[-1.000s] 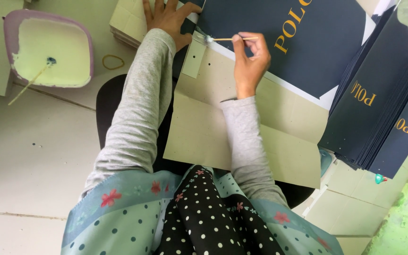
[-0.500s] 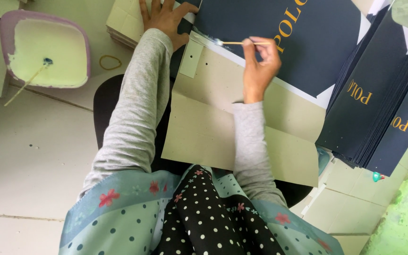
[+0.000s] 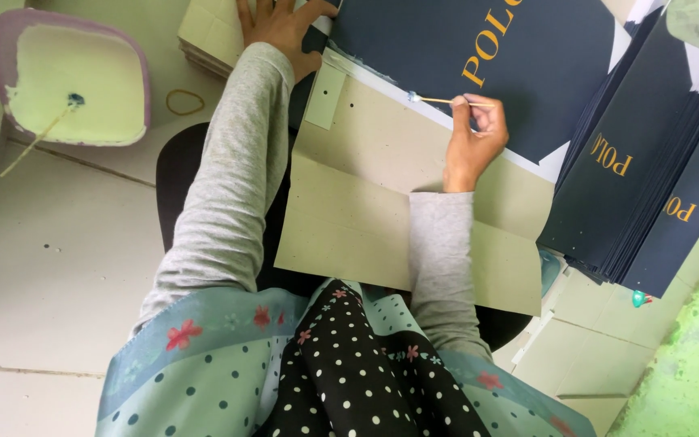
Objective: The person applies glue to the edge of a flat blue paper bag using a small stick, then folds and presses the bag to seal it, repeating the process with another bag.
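In the head view, the right hand [image 3: 474,142] pinches a thin wooden stick [image 3: 451,102] between thumb and fingertips, fingers closed snugly round it; the stick lies nearly level, its pale wet tip resting at the seam where a large dark navy sheet [image 3: 527,73] with gold lettering meets a flat grey-beige cardboard panel [image 3: 366,194]. The cardboard is matte and speckled, creased across its width, with a few small punched holes and a narrow pale green tab [image 3: 326,95] near its upper left corner. The navy sheet is smooth, edged with a white border along its lower side. The left hand [image 3: 281,28] lies flat with fingers spread, pressing the top corner of the navy sheet beside a stack of beige card pieces [image 3: 208,36]; it grips nothing. To the right, a thick fanned stack of navy covers [image 3: 657,186] with the same gold lettering leans over light cardboard pieces. At upper left, a square plastic tub [image 3: 6,48] with a pinkish-purple rim holds creamy pale glue, with another stick [image 3: 38,137] leaning out of it. A yellow rubber band [image 3: 184,101] lies on the pale floor between the tub and the grey sleeve.
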